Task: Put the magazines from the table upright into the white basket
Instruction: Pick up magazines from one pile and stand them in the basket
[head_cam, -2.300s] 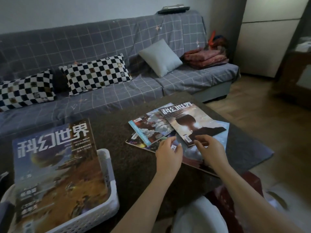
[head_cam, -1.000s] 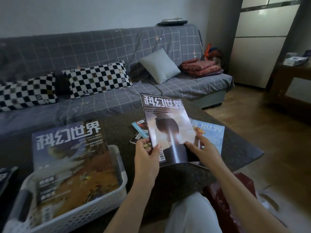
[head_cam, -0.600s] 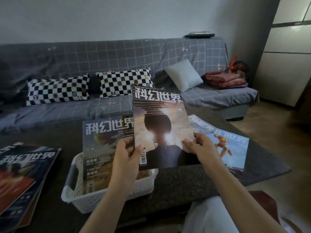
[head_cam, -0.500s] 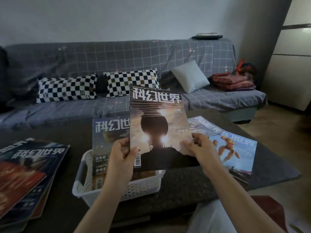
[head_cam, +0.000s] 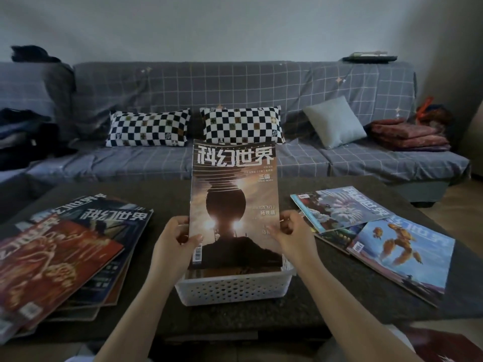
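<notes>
A magazine with a dark sphere on an orange cover point(head_cam: 234, 202) stands upright, its lower edge down in the white basket point(head_cam: 233, 289) at the table's front middle. My left hand point(head_cam: 174, 246) grips its left edge, thumb on the cover. My right hand point(head_cam: 295, 237) grips its right edge. Behind it in the basket another magazine is almost wholly hidden. A stack of magazines with a red cover on top point(head_cam: 56, 262) lies at the left. Several magazines lie at the right, a blue one with an orange robot point(head_cam: 400, 253) nearest.
The dark table point(head_cam: 326, 304) carries everything. Beyond it stands a grey checked sofa point(head_cam: 235, 84) with two black-and-white cushions point(head_cam: 147, 128), a grey cushion point(head_cam: 334, 121) and folded red blankets point(head_cam: 409, 135).
Both hands lifted the sphere-cover magazine off the right pile, carried it left and stood it upright in the basket. The view swung left, bringing the left stack into sight.
</notes>
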Action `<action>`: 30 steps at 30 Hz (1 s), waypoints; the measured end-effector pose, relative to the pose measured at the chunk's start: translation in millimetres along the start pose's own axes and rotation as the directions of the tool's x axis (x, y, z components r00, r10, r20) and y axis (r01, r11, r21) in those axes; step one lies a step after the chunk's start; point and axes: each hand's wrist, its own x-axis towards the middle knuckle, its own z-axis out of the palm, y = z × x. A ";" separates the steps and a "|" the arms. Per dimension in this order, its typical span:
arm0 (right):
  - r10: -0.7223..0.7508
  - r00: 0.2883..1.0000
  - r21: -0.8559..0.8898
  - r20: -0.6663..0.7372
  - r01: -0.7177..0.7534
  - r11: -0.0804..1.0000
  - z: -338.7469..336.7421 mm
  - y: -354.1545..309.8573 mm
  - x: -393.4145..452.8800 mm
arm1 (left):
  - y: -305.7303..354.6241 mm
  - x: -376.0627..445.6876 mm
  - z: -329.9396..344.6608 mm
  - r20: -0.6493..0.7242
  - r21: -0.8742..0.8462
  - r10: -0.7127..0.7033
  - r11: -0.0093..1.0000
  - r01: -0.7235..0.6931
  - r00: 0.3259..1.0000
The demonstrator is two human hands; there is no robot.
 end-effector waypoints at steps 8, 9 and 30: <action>-0.047 0.995 -0.376 -0.088 0.011 0.926 8.7 12.4 5.9 | -8.4 2.8 10.9 -0.013 0.355 0.055 0.934 -0.047 0.998; -0.062 0.994 -0.412 -0.092 0.019 0.911 9.2 14.0 5.9 | -9.6 2.0 10.7 -0.010 0.349 0.053 0.936 -0.046 0.999; -0.123 0.992 -0.465 0.034 0.124 0.877 5.2 16.0 1.9 | -8.0 -2.3 17.8 -0.129 0.372 0.107 0.927 -0.052 0.986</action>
